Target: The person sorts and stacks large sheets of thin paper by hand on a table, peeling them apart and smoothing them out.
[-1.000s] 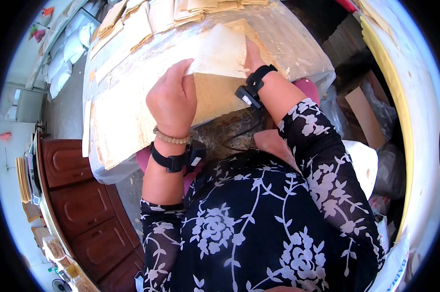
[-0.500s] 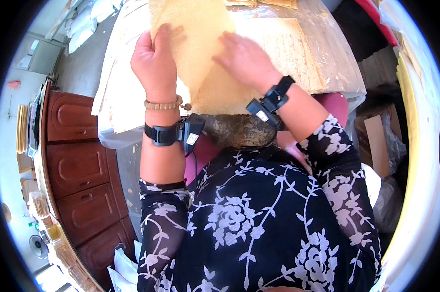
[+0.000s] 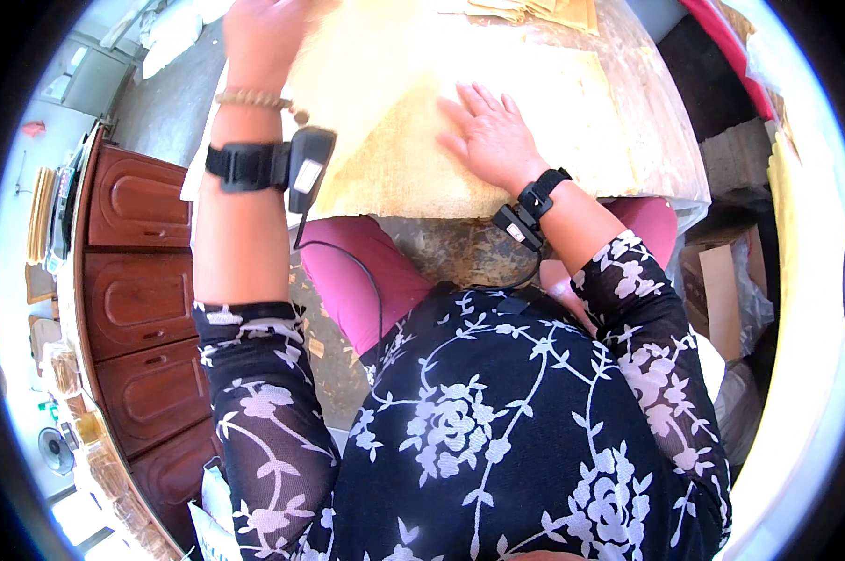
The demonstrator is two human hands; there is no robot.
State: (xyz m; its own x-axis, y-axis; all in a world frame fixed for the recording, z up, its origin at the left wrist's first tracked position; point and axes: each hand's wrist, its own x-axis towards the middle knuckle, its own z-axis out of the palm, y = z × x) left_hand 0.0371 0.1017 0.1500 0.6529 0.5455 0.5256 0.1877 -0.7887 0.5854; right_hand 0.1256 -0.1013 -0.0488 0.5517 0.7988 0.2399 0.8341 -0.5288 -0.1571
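Note:
Thin yellowish-tan sheets point(image 3: 394, 178) lie on the table in front of me, one overlapping another, their near edge close to the table's front. My right hand point(image 3: 493, 140) rests on or just above the sheets at centre right, fingers spread and slightly blurred, holding nothing. My left hand point(image 3: 265, 37) reaches to the far left at the upper rim of the picture. Its fingers are smeared and partly cut off, so any grip on a sheet cannot be made out. Bright glare hides the sheets' outlines at the left.
A stack of folded tan sheets point(image 3: 544, 11) lies at the far end of the table point(image 3: 661, 122). Reddish-brown cabinets point(image 3: 147, 299) stand at the left. Cardboard point(image 3: 719, 290) and clear plastic sit to the right, below the table edge. A black cable point(image 3: 371, 271) hangs from my left wrist strap.
My left hand has moved away and to the left, toward the upper rim. The raised sheet now lies lower across the table. My right hand has shifted right and its fingers have spread.

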